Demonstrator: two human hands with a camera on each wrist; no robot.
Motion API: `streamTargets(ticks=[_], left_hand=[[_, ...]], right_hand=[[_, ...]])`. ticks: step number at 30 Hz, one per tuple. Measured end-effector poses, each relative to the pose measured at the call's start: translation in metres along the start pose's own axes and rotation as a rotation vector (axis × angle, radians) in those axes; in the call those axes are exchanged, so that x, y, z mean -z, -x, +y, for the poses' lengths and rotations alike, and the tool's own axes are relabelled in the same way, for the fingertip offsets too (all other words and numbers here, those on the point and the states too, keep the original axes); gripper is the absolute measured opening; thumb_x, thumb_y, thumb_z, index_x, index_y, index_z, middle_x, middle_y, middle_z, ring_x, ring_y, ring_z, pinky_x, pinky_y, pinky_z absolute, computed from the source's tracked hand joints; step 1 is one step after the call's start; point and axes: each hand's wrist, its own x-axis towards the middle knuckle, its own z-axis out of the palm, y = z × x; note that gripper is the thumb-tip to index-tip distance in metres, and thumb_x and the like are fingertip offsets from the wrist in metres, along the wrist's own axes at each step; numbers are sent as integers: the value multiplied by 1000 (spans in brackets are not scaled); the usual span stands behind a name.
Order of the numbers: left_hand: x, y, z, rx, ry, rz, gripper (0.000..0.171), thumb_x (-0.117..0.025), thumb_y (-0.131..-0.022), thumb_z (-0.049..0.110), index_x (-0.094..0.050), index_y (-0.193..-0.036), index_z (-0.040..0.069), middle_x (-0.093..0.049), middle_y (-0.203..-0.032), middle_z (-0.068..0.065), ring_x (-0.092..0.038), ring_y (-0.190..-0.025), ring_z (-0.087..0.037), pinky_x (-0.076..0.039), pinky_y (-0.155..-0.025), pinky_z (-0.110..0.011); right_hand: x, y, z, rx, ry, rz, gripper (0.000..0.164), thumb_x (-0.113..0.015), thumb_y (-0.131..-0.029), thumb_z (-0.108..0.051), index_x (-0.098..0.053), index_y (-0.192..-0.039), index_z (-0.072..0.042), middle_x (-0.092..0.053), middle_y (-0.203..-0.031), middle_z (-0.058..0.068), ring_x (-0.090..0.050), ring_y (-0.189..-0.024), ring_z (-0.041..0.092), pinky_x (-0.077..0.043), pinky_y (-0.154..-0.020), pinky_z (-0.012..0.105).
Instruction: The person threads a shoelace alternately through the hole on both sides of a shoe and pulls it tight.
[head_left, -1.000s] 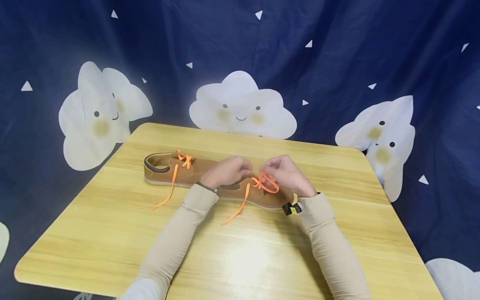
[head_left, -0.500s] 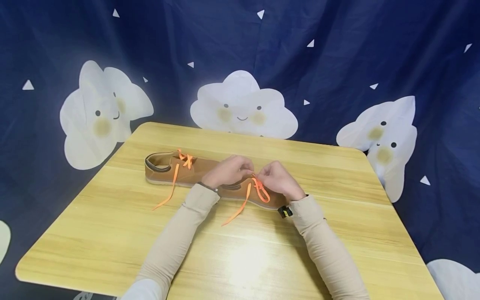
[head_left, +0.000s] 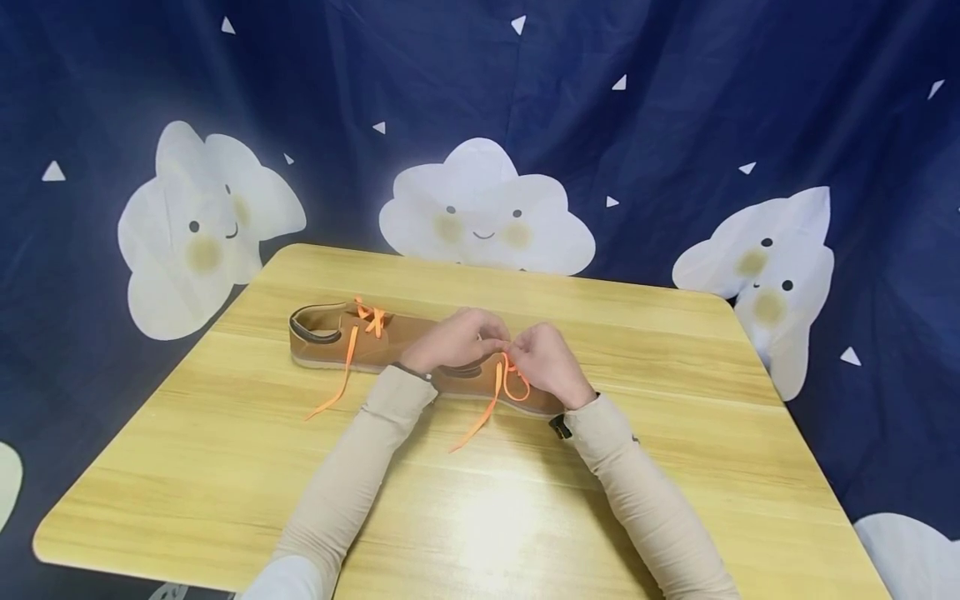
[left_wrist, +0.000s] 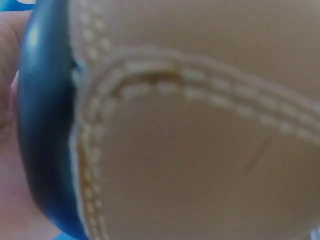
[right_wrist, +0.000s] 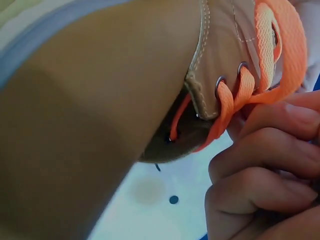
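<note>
Two brown shoes lie end to end on the wooden table in the head view. On the nearer right shoe, an orange shoelace forms a loop, and one end hangs onto the table. My left hand pinches the lace above the shoe's opening. Close beside it, my right hand grips the lace with curled fingers; its fingertips are partly hidden. The left wrist view is filled by stitched brown leather and a dark padded collar, with skin at the left edge.
The left shoe has its own orange lace hanging onto the table. A dark blue curtain with white clouds hangs behind the table's far edge.
My right hand has moved left and closer to my left hand, drawing the orange loop in smaller. The left hand stays nearly in place, and the shoes have not visibly moved.
</note>
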Motion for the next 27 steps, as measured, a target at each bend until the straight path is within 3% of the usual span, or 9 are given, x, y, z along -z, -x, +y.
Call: streamTargets(ticks=[4,11,14,17,19,21,23,25,27], left_hand=[[2,1,0,21,59,-19,21,-62,-98,5,-78,-111,6,-79,-109,-9,-69,-93,-20,-57,-91,-37],[4,2,0,120,175,-62,32,-57,-95,2,-76,-120,6,-77,-121,-11,-68,-105,-18,-56,-95,-34],[3,2,0,158,206,-62,32,-56,-96,4,-76,-120,6,-78,-109,-13,-65,-79,-14,-54,-75,-28],[2,2,0,200,248,-40,30,-55,-97,6,-76,-118,7,-77,-97,-10,-50,-53,-7,-44,-55,-23],[1,2,0,225,297,-22,31,-53,-97,5,-75,-118,5,-75,-86,-11,-44,-45,-7,-38,-47,-22],[1,1,-1,227,324,5,31,-52,-97,5,-74,-119,2,-75,-87,-16,-40,-43,-7,-35,-45,-23],[1,0,-1,228,320,36,30,-54,-98,7,-73,-121,1,-76,-93,-19,-44,-48,-8,-38,-48,-23],[0,-1,-2,230,285,56,31,-57,-100,11,-71,-125,0,-75,-106,-22,-50,-56,-7,-43,-55,-23],[-1,-2,-2,245,234,68,33,-59,-102,17,-69,-129,1,-75,-119,-14,-54,-60,-8,-46,-61,-22]], right_hand=[[3,3,-3,23,53,6,53,-61,-101,-14,-45,-50,-16,-41,-44,-6,-36,-37,8,-25,-41,22],[5,5,-6,52,132,-7,53,-63,-100,-15,-41,-51,-18,-39,-45,-7,-37,-39,7,-25,-42,21],[8,5,-7,62,122,-46,53,-62,-102,-17,-44,-51,-17,-40,-45,-6,-36,-39,8,-26,-42,22],[16,3,-5,82,100,-66,51,-60,-104,-21,-52,-54,-15,-40,-46,-6,-35,-39,9,-27,-43,22],[25,3,-3,86,104,-66,39,-60,-104,-22,-65,-68,-9,-43,-50,-4,-38,-42,11,-31,-45,24],[36,2,0,76,128,-69,28,-60,-105,-23,-74,-93,-2,-56,-61,1,-49,-49,14,-40,-50,27],[47,2,4,60,162,-103,33,-58,-105,-23,-69,-123,3,-68,-80,9,-61,-64,19,-51,-61,33],[55,2,9,48,193,-156,42,-56,-106,-24,-61,-135,7,-72,-101,18,-69,-85,26,-57,-76,41],[60,3,14,57,218,-214,42,-54,-106,-21,-59,-135,9,-72,-111,22,-69,-99,32,-57,-86,47]])
